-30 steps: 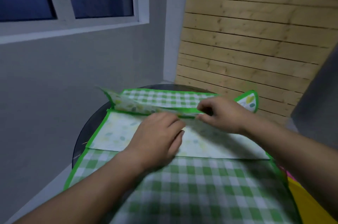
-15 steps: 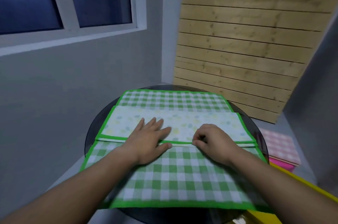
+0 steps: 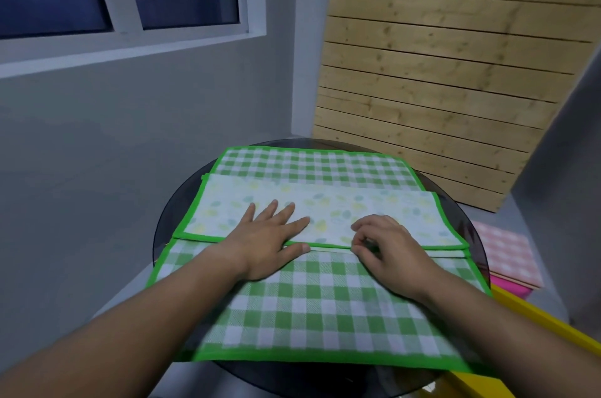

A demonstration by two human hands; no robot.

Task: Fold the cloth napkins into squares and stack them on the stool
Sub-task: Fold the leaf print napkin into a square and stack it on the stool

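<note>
Napkin [image 3: 309, 310] under left hand [image 3: 263, 245], spread flat — right hand [image 3: 390, 254] pinching its folded edge

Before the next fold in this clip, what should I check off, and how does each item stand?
1. Left hand flat on the leaf-print flap of the green-checked cloth napkin: ok.
2. Right hand pinches the flap's green edge: ok.
3. Flap edge straight: ok.
4. Napkin wholly on the round dark glass table: not ok, corners overhang.
5. Folded square: not ok.
6. Stool in view: cannot tell; a pink checked cloth lies at right.
</note>
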